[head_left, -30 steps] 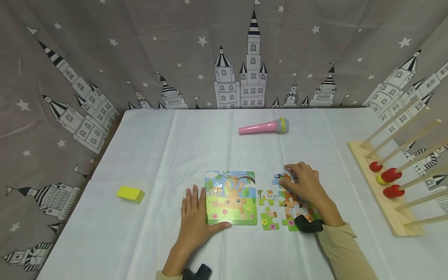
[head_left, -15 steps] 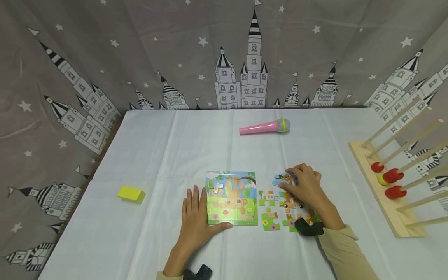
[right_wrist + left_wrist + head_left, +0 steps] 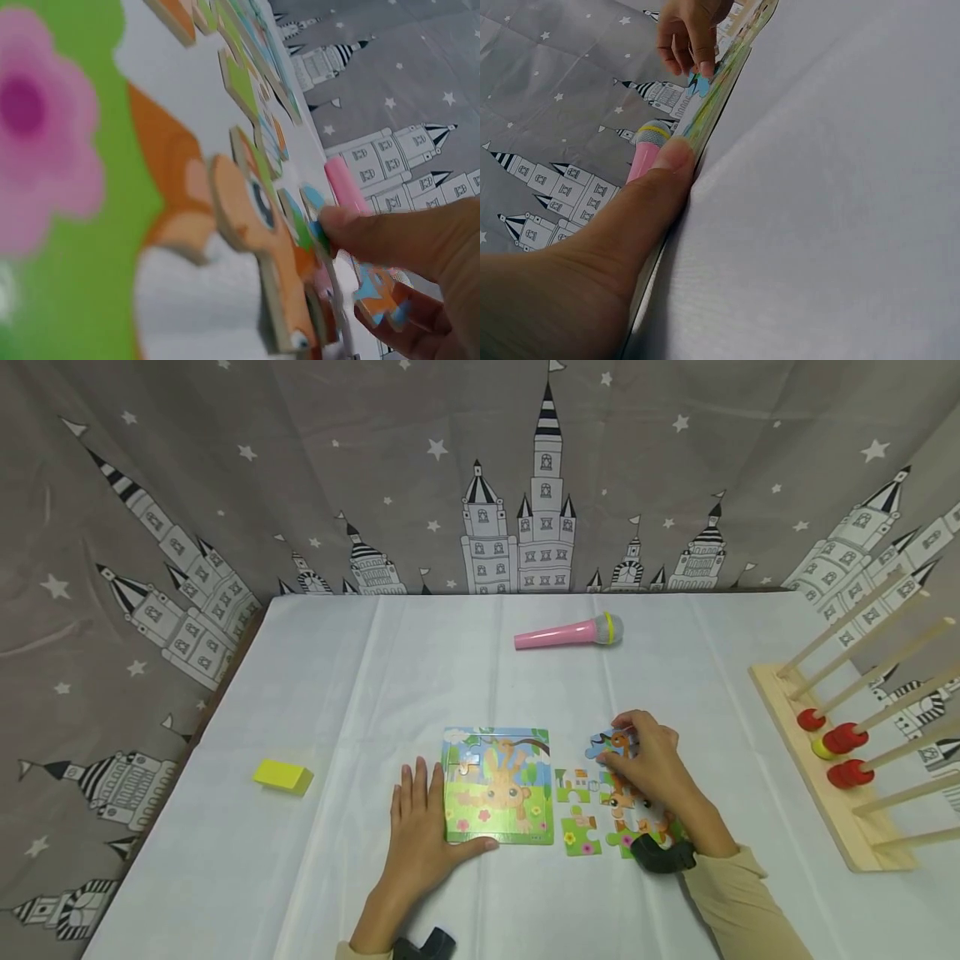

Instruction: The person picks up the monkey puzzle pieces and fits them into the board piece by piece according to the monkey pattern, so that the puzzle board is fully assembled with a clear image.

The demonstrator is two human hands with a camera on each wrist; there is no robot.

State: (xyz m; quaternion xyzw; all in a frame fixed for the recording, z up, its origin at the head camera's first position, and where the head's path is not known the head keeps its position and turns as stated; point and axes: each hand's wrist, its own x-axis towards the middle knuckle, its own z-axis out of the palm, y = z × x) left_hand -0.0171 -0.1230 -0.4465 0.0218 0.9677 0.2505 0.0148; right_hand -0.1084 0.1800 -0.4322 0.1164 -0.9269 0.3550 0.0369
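Puzzle tray (image 3: 498,822): lying flat, showing a pale animal print.
Left hand (image 3: 418,835): touching its edge, fingers extending straight.
Right hand (image 3: 651,758): pinching a puzzle piece (image 3: 609,744).

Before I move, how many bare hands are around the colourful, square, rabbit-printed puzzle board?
2. The left hand lies along the board's left side; the right hand pinches a blue-and-orange puzzle piece to its right. No other hand shows.

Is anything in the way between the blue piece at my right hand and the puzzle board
Nothing visible blocks the way straight left from the blue piece at your right hand to the puzzle board. Slightly nearer you, a loose house piece lies flat in the gap.
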